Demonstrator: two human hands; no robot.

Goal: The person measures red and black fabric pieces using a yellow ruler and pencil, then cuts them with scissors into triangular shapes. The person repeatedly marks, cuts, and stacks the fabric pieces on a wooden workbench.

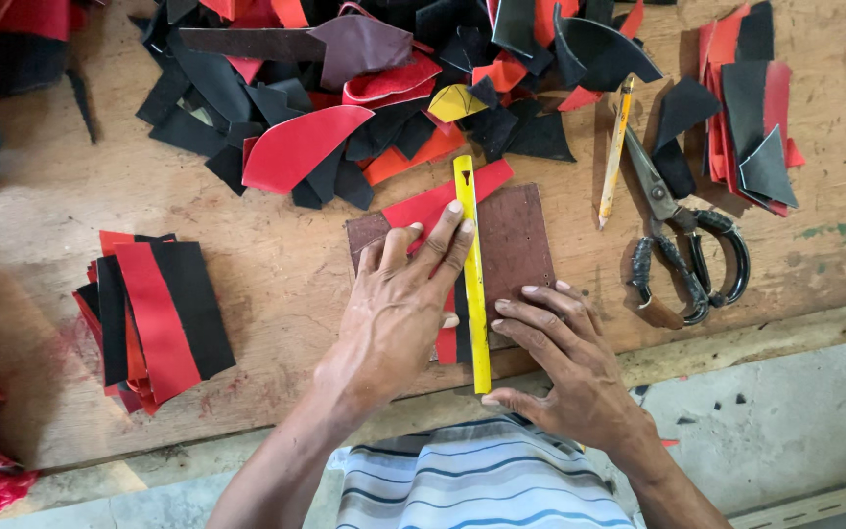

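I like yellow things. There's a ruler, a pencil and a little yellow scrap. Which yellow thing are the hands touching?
The long yellow ruler. The left hand presses it flat and the right hand rests beside it. The pencil and yellow scrap lie apart, untouched.

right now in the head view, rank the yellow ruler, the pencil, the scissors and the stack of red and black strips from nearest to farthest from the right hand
From the right hand:
1. yellow ruler, touching its fingertips, just to its left.
2. scissors, up and to its right.
3. pencil, farther up the table beside the scissors.
4. stack of red and black strips, far left.
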